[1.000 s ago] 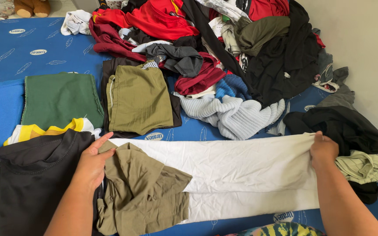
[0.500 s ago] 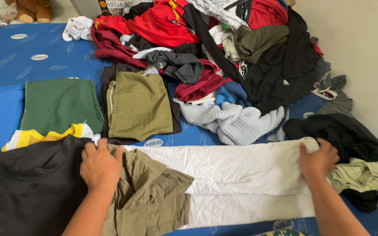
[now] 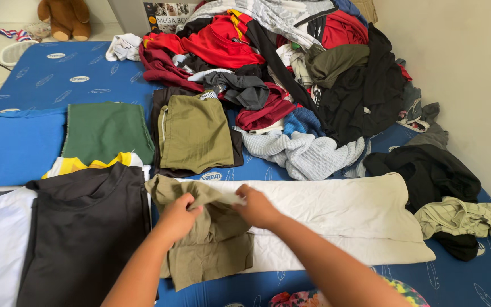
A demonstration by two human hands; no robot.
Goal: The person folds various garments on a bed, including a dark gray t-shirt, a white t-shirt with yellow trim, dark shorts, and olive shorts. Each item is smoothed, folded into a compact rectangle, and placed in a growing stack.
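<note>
1. The crumpled olive-green cotton garment [image 3: 208, 239] lies on the left end of the long white cloth [image 3: 336, 210] spread flat across the blue mattress [image 3: 24, 142], near its front edge; we have its upper edge pinched between both hands.
2. Our left hand [image 3: 178, 219] is curled closed on the olive fabric at the top fold; our right hand [image 3: 255, 207] meets it from the other side, fingers closed on the same edge, and perhaps on a bit of the white layer beneath, which we cannot tell for sure.
3. If the white layer is caught in the right-hand pinch, lifting the olive piece would likely drag the smoothed white cloth into creases.
4. Both grips sit close together, so we judge the rest of the garment would hang bunched and uneven when raised; a fold made that way would come out lopsided.
5. The black shirt [image 3: 83, 227] lies just beside the olive garment on the left, touching it; a sideways pull could shift it.
6. The folded olive shorts [image 3: 194, 133] and folded dark green cloth [image 3: 106, 131] rest further back; a wide swing could disturb them.
7. The tall heap of mixed clothes [image 3: 302, 62] leans near the wall; the pale blue ribbed sweater [image 3: 302, 150] at its foot sits just behind the white cloth and could slide onto it.
</note>
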